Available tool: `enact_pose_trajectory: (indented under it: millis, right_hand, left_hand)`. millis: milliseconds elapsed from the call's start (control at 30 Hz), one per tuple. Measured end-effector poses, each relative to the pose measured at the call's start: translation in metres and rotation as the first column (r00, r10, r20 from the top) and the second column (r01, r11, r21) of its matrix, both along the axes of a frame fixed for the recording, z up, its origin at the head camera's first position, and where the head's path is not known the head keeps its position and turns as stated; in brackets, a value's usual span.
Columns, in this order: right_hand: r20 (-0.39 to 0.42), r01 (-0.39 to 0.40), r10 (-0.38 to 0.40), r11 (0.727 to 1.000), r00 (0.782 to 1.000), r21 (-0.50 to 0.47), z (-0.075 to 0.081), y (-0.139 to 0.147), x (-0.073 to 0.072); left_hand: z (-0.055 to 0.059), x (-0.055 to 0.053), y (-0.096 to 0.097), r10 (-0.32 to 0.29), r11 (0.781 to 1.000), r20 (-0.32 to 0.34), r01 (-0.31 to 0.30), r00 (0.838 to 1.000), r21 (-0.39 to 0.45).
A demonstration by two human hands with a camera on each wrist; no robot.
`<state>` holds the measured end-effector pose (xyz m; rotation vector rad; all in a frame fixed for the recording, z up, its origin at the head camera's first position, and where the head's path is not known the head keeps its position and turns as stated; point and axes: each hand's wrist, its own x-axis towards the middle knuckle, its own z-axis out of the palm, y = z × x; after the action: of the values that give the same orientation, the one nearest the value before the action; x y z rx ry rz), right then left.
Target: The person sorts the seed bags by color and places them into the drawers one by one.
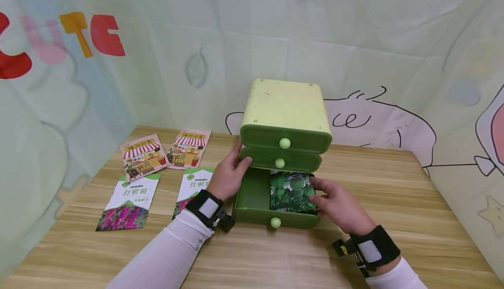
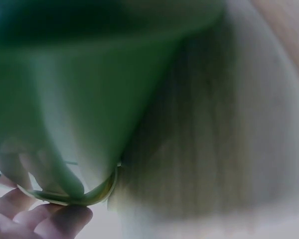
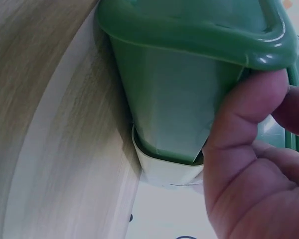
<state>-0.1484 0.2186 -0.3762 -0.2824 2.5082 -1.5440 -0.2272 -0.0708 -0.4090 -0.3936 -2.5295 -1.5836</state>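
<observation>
A small drawer cabinet point(image 1: 289, 105) has a cream casing and green drawer fronts with pale round knobs. My left hand point(image 1: 228, 177) holds its left side, the thumb at the edge of the middle drawer; fingers point(image 2: 65, 219) curl at the casing rim in the left wrist view. The bottom drawer point(image 1: 253, 193) is pulled out. A dark green, leafy seed packet point(image 1: 291, 193) lies in its right part. My right hand point(image 1: 340, 203) pinches the packet's right edge by the drawer wall. In the right wrist view, the thumb point(image 3: 239, 109) touches the drawer's side, and the packet is hidden.
Left of the cabinet lie two pink sunflower packets point(image 1: 143, 155) and two white-and-green packets point(image 1: 131, 201) with magenta flowers, one partly behind my left hand. The wooden table point(image 1: 393, 193) meets a printed cloth backdrop point(image 1: 275, 31) behind the cabinet.
</observation>
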Motion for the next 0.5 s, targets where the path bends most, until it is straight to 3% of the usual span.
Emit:
enact_pose_trajectory:
  millis: [500]
  right_hand:
    - [0.012, 0.085, -0.086, 0.994, 0.996, 0.076, 0.0019, -0.0028, 0.0018]
  left_hand:
    - [0.0004, 0.0002, 0.0003, -0.004, 1.000, -0.001, 0.004, 1.000, -0.010]
